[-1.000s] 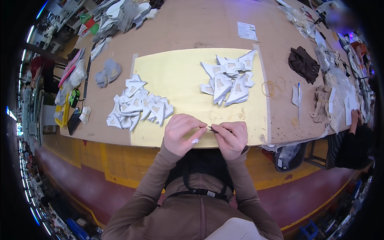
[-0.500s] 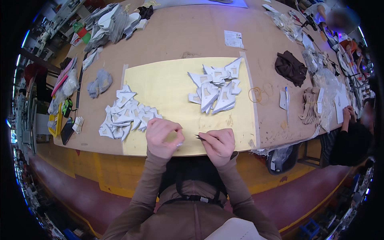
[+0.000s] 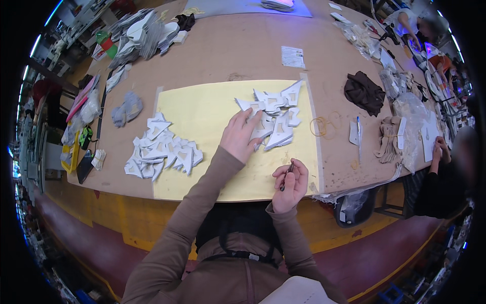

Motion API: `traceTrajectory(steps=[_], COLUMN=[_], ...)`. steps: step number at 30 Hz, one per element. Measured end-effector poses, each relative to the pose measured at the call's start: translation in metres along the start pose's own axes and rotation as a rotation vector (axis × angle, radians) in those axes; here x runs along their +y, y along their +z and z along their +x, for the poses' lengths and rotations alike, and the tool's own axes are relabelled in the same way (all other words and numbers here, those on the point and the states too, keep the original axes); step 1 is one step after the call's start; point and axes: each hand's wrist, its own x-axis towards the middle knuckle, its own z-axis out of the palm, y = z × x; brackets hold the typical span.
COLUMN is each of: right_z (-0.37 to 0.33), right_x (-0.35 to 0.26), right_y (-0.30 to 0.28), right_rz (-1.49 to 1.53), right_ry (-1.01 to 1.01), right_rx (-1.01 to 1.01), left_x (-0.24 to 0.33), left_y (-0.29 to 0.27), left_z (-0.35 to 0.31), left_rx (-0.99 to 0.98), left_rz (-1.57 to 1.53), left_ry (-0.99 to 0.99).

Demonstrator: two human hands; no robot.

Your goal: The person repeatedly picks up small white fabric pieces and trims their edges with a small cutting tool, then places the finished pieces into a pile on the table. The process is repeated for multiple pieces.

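Note:
My left hand (image 3: 240, 135) reaches over the near left side of a pile of white cut pieces (image 3: 281, 133), its fingers spread and touching them. The pieces are flat, angular and have cut-out openings, with greyish edges. Closer to the table's front edge, my right hand (image 3: 291, 186) is closed around a small dark pointed tool (image 3: 289, 169), mostly hidden by the fingers; whether it is tweezers or snips I cannot make out. A second pile of similar white pieces (image 3: 161, 148) lies to the left. Both piles rest on a yellow sheet (image 3: 202, 101).
Right of the sheet lie rubber bands (image 3: 319, 126), a blue pen (image 3: 359, 137), a dark brown cloth (image 3: 364, 93) and a tied bundle of brown pieces (image 3: 390, 139). A grey bundle (image 3: 127, 108) sits at left, near a phone (image 3: 85, 167). A person (image 3: 440, 177) works at far right.
My left hand has moved from near the front edge, forward and right, onto the right pile, its fingers spreading. My right hand has shifted slightly right and turned, keeping the dark tool.

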Motion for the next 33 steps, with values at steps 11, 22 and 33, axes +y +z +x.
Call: traceTrajectory(steps=[11,22,33], right_z=[0.000,-0.001,-0.006], right_x=[-0.004,-0.012,-0.049], right_y=[-0.004,0.002,0.013], right_rz=[0.022,-0.277,-0.737], right_ry=[0.065,0.059,-0.113], right_rx=[-0.154,-0.284,-0.320], left_x=[0.011,0.031,0.029], left_y=[-0.017,-0.053,-0.061], left_z=[-0.044,-0.087,-0.088], left_rx=[-0.088,-0.122,-0.131], left_rz=[-0.258,-0.997,-0.780], left_ry=[-0.124,-0.544,-0.387])
